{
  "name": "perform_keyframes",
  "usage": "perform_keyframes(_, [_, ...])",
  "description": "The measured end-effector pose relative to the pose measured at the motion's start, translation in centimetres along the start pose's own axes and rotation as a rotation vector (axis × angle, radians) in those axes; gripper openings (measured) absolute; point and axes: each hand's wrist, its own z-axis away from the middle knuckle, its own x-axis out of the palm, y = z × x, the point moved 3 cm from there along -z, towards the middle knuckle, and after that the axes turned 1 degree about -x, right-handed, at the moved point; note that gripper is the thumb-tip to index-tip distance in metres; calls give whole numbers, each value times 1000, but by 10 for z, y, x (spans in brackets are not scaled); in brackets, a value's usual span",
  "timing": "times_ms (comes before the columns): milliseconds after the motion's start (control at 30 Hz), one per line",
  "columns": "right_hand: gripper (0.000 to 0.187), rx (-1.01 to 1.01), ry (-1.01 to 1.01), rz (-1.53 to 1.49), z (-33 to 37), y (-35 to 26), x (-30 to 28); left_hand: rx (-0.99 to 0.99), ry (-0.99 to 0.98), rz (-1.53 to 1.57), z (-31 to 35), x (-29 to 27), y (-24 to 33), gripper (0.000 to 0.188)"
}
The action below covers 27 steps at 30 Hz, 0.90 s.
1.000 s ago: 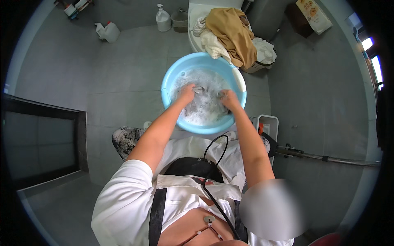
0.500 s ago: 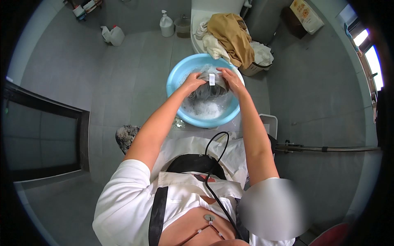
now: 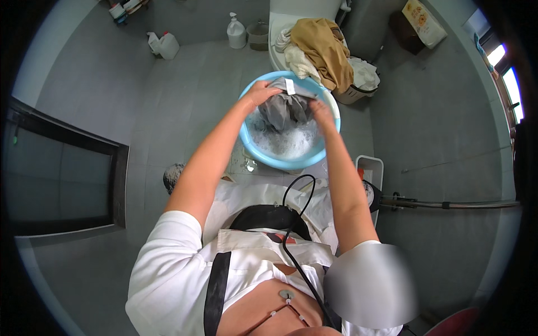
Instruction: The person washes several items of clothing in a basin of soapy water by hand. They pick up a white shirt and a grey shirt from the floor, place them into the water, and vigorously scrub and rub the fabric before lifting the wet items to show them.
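A wet grey garment [image 3: 284,111] with a white label hangs bunched between my two hands over a light blue basin [image 3: 288,163]. My left hand [image 3: 259,94] grips its upper left edge, fingers closed on the cloth. On the other side my right hand [image 3: 321,113] is closed on the garment's right edge, its fingers slightly blurred. The lower folds of the cloth dip into foamy water [image 3: 286,143], and suds gather at the near side of the basin.
Tan and white clothes [image 3: 322,47] lie on the toilet beyond the basin, beside a lined waste bin [image 3: 353,92]. A pump bottle [image 3: 236,32], a small bucket [image 3: 258,36] and a white jug [image 3: 163,46] stand by the far wall. A metal bar [image 3: 448,205] juts from the right.
The grey garment has been raised and spread, so more of it shows above the suds. My left hand moved farther away; my right hand came slightly nearer. The view shifted a little.
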Motion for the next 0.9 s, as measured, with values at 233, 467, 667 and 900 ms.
perform_keyframes(233, [23,-38,79,-195,6,-104,-4,209,321,-705,9,-42,0,26])
perform_keyframes(467, [55,-238,-223,645,35,-110,-2,128,310,-284,9,-56,-22,23])
perform_keyframes(667, [38,-30,-238,1298,47,-55,-8,177,347,-161,22,-29,-11,29])
perform_keyframes(900, [33,227,26,-173,15,-1,-30,254,-78,-713,29,-18,-20,62])
